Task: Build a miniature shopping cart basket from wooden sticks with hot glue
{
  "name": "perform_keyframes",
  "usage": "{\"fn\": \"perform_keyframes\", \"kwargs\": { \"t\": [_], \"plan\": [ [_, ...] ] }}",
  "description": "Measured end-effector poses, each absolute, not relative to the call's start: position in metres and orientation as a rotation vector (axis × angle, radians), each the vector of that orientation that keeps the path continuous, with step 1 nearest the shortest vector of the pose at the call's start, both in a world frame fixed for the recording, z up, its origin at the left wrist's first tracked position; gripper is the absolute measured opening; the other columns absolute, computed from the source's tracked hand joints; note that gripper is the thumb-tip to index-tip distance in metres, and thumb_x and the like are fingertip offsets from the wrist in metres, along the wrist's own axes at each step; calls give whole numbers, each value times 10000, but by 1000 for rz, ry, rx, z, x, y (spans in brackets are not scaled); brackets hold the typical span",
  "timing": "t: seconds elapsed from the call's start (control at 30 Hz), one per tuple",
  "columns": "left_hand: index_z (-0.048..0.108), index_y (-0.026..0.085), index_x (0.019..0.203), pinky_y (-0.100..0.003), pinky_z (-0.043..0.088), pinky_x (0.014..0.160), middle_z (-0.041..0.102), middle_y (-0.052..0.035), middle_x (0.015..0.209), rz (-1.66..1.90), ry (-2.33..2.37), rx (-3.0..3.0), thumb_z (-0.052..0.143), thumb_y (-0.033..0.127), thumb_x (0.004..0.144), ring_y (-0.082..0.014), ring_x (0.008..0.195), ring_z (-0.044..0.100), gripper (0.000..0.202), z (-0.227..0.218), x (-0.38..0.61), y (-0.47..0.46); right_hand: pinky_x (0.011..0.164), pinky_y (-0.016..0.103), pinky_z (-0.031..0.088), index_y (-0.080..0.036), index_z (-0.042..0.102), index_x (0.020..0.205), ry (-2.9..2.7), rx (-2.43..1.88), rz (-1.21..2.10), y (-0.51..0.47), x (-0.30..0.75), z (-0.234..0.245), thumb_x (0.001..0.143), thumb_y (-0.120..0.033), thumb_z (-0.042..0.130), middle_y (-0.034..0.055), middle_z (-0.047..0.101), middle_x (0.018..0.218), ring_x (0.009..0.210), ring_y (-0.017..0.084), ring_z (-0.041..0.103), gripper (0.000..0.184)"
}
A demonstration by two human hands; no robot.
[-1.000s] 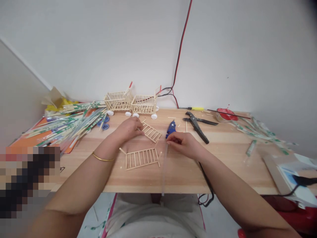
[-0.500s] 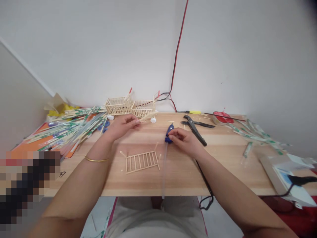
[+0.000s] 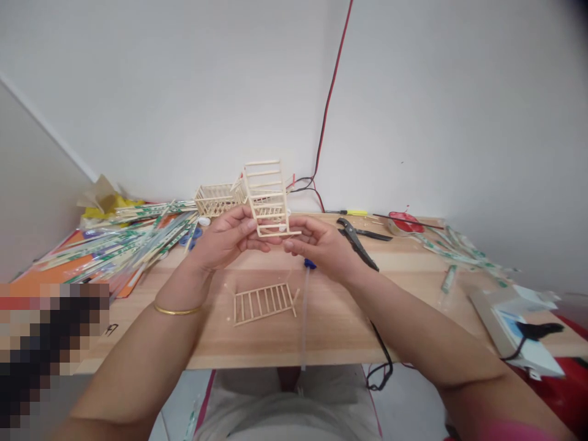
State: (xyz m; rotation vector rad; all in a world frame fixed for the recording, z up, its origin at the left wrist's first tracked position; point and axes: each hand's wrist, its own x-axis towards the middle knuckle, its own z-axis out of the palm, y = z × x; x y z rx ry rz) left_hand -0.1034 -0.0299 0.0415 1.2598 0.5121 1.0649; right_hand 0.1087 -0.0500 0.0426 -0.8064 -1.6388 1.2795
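A ladder-like frame of thin wooden sticks (image 3: 265,195) is held up above the table between my two hands. My left hand (image 3: 234,236) grips its lower left side, fingers curled around the sticks. At the lower right corner, my right hand (image 3: 315,245) pinches the frame near a protruding stick end. Below them a second stick frame with rungs (image 3: 264,304) lies flat on the wood. A blue glue gun (image 3: 310,264) sits under my right hand, mostly hidden by it, with a clear glue stick (image 3: 304,318) trailing toward the table edge.
Behind my left hand stands a cart-like stick model (image 3: 214,199). Packaged sticks (image 3: 124,245) heap up at the left. Black pliers (image 3: 361,242), a yellow marker (image 3: 356,213) and a red roll of tape (image 3: 407,222) lie at the back right. An opened white box (image 3: 519,331) rests far right.
The stick frame has been raised and tilted upright in front of me. My right hand has left the glue gun and moved up and left to take hold of the frame.
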Motion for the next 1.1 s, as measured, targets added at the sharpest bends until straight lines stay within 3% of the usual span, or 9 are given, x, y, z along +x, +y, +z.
{"fn": "perform_keyframes", "kwargs": {
  "t": [0.13, 0.3, 0.5, 0.6, 0.7, 0.8, 0.9, 0.97, 1.1],
  "plan": [
    [607, 141, 926, -272, 567, 638, 697, -65, 846, 1014, 516, 1400, 622, 276, 838, -163, 743, 679, 161, 42, -101, -33, 759, 286, 534, -205, 662, 986, -1739, -728, 998, -61, 98, 51, 786, -282, 671, 42, 689, 991, 872, 148, 645, 214],
    [646, 112, 851, -205, 516, 540, 647, -27, 639, 977, 641, 1563, 624, 254, 834, -102, 562, 606, 145, 47, -103, -36, 727, 269, 501, -226, 633, 1077, -2027, -694, 496, -68, 109, 51, 853, -231, 598, 41, 675, 935, 843, 144, 617, 227],
    [624, 119, 848, -219, 509, 437, 708, -92, 788, 910, 713, 1233, 652, 361, 791, -150, 542, 645, 250, 61, -123, -38, 738, 290, 485, -200, 623, 1012, -2165, -827, 0, -68, 127, 44, 914, -219, 461, 84, 644, 935, 856, 169, 603, 190],
    [617, 123, 894, -209, 485, 388, 708, -109, 747, 897, 772, 1130, 639, 388, 789, -162, 509, 640, 285, 64, -128, -38, 717, 309, 479, -219, 643, 912, -2201, -987, 13, -68, 130, 38, 913, -266, 462, 67, 656, 855, 801, 185, 600, 187],
    [621, 107, 762, -162, 441, 351, 644, -62, 606, 873, 900, 1126, 676, 320, 762, -112, 439, 582, 220, 67, -122, -39, 719, 326, 479, -224, 653, 867, -2187, -1102, 103, -69, 130, 33, 910, -276, 463, 64, 661, 807, 763, 189, 599, 201],
    [612, 112, 666, -140, 399, 315, 551, -4, 521, 889, 942, 1085, 705, 266, 733, -77, 390, 519, 192, 71, -116, -43, 809, 352, 485, -241, 649, 991, -2190, -970, 106, -70, 133, 30, 890, -208, 463, 80, 658, 920, 867, 202, 605, 214],
    [624, 119, 669, -150, 425, 330, 553, 3, 531, 905, 981, 1040, 720, 241, 714, -77, 392, 521, 161, 72, -118, -56, 832, 359, 497, -247, 624, 1066, -2107, -860, 117, -72, 140, 31, 851, -162, 499, 100, 610, 1082, 957, 201, 600, 263],
    [628, 130, 672, -158, 441, 339, 553, 7, 523, 890, 1014, 1001, 733, 248, 700, -83, 393, 527, 160, 69, -124, -70, 833, 356, 503, -239, 633, 1023, -2076, -851, 231, -73, 145, 33, 842, -171, 532, 104, 591, 1147, 976, 196, 608, 219],
    [623, 144, 663, -163, 437, 327, 562, 17, 543, 850, 1098, 916, 767, 283, 665, -87, 379, 534, 200, 59, -133, -103, 873, 338, 495, -228, 650, 942, -2127, -753, 625, -76, 149, 34, 854, -199, 560, 74, 661, 1067, 994, 181, 622, 129]
  ]
}}
